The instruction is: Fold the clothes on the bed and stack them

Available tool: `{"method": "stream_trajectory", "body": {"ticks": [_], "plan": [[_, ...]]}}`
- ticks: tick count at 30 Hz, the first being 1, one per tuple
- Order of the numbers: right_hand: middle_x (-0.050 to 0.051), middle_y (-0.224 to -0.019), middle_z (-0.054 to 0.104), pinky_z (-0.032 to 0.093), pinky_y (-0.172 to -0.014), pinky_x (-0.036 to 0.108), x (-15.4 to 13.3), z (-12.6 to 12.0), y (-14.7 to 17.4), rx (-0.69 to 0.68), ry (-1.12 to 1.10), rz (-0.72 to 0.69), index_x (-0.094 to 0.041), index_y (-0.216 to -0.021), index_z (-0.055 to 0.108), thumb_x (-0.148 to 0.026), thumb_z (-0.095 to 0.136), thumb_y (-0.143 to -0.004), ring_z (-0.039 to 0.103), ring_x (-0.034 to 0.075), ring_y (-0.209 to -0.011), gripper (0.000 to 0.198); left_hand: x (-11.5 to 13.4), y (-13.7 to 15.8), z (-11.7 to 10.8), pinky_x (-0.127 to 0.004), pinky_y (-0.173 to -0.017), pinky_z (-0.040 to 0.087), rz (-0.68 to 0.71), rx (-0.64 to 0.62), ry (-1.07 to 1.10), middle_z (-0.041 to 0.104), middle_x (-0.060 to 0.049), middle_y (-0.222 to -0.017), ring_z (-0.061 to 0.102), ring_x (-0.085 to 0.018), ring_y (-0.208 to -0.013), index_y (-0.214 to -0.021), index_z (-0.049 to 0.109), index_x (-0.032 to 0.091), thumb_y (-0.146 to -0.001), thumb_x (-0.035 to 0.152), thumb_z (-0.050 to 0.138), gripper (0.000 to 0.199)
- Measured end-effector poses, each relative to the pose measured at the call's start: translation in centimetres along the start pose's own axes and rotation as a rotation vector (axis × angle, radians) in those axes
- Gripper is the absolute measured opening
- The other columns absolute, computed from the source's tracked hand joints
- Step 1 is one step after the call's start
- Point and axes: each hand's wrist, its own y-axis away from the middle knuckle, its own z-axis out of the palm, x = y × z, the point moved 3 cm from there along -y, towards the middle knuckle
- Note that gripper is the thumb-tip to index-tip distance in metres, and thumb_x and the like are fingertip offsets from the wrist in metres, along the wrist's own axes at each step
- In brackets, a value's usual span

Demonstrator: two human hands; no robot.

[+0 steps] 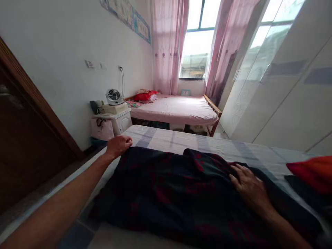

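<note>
A dark plaid garment (166, 193), navy and green with red patches, is spread over the near bed, with wrinkles and a raised fold along its far edge. My left hand (118, 146) is closed at the garment's far left corner, its fingers curled around the edge; the exact grip is partly hidden. On the right part of the cloth lies my right hand (249, 186), palm down with fingers stretched out and apart. Its fingertips touch the fabric near a fold.
The near bed has a pale checked sheet (171, 138). Red and orange cloth (313, 171) lies at its right. Beyond stand a pink-sheeted bed (176, 107), a white nightstand (121, 122) with a fan (114, 97), and a white wardrobe (275, 100). A brown door (28, 131) is at left.
</note>
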Motion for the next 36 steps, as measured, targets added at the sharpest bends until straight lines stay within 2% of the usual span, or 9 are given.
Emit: {"method": "stream_trajectory", "body": {"ticks": [4,7,10,16,20,24,27,31,36], "plan": [[0.01,-0.13,0.057,0.042,-0.097,0.043,0.4,0.2,0.3,0.018,-0.004,-0.012,-0.016,-0.119,0.06,-0.043,0.03,-0.089,0.048,0.027,-0.123,0.051,-1.3,-0.5,0.0,-0.025,-0.063,0.039,-0.05,-0.063,0.038,0.072,-0.007,-0.083,0.065,-0.021,-0.081,-0.08,0.066,0.02,-0.08,0.036,0.039,0.031],[0.011,-0.129,0.058,0.042,-0.097,0.043,0.5,0.4,0.4,0.027,0.001,-0.034,-0.014,-0.118,0.061,-0.043,0.031,-0.089,0.048,0.027,-0.122,0.05,-1.1,-0.5,1.4,-0.024,-0.059,0.04,-0.07,-0.163,0.081,0.071,-0.006,-0.069,0.066,-0.02,-0.069,-0.072,0.065,0.019,-0.081,0.045,0.04,0.038],[0.012,-0.128,0.058,0.042,-0.097,0.043,0.6,0.4,0.3,0.036,0.013,-0.05,-0.014,-0.117,0.061,-0.042,0.031,-0.089,0.049,0.027,-0.122,0.05,-0.3,-0.1,3.2,-0.027,-0.058,0.042,-0.095,-0.212,0.102,0.07,-0.008,-0.065,0.066,-0.024,-0.069,-0.073,0.066,0.018,-0.077,0.057,0.046,0.043],[0.011,-0.128,0.058,0.042,-0.097,0.042,0.4,0.3,0.3,0.032,0.033,-0.05,-0.014,-0.117,0.061,-0.041,0.031,-0.089,0.049,0.027,-0.122,0.05,0.8,1.2,4.1,-0.031,-0.067,0.043,-0.158,-0.157,0.118,0.071,-0.015,-0.089,0.065,-0.03,-0.087,-0.089,0.064,0.015,-0.075,0.051,0.052,0.04],[0.011,-0.128,0.058,0.042,-0.096,0.041,0.5,0.5,0.3,0.03,0.031,-0.045,-0.014,-0.117,0.061,-0.041,0.031,-0.09,0.048,0.026,-0.122,0.049,0.9,2.1,4.0,-0.03,-0.068,0.043,-0.182,-0.114,0.177,0.07,-0.012,-0.095,0.063,-0.029,-0.092,-0.093,0.063,0.019,-0.075,0.046,0.054,0.034],[0.011,-0.128,0.058,0.042,-0.096,0.042,0.5,0.5,0.4,0.041,0.026,-0.043,-0.015,-0.117,0.061,-0.042,0.03,-0.09,0.048,0.026,-0.122,0.049,0.5,2.4,4.2,-0.029,-0.066,0.043,-0.251,-0.09,0.282,0.068,-0.009,-0.089,0.063,-0.024,-0.085,-0.099,0.061,0.015,-0.071,0.037,0.064,0.035],[0.011,-0.128,0.058,0.042,-0.095,0.043,0.4,0.4,0.4,0.044,0.022,-0.044,-0.015,-0.116,0.061,-0.041,0.031,-0.09,0.048,0.027,-0.122,0.048,0.2,2.5,4.7,-0.028,-0.063,0.045,-0.302,-0.13,0.41,0.065,-0.002,-0.076,0.06,-0.016,-0.069,-0.087,0.061,0.013,-0.074,0.036,0.067,0.027],[0.012,-0.128,0.058,0.041,-0.097,0.042,0.3,0.3,0.4,0.049,0.016,-0.046,-0.014,-0.116,0.061,-0.04,0.031,-0.09,0.048,0.026,-0.122,0.047,0.5,2.9,5.4,-0.026,-0.057,0.048,-0.306,-0.18,0.621,0.058,0.003,-0.066,0.055,-0.01,-0.057,-0.075,0.059,0.013,-0.085,0.039,0.059,0.028],[0.011,-0.128,0.058,0.041,-0.098,0.042,0.2,0.2,0.4,0.048,0.014,-0.039,-0.014,-0.116,0.061,-0.039,0.032,-0.091,0.049,0.026,-0.122,0.046,0.7,2.9,4.9,-0.026,-0.058,0.05,-0.317,-0.043,0.829,0.06,0.001,-0.076,0.057,-0.01,-0.062,-0.088,0.06,0.012,-0.089,0.035,0.054,0.024]]}}
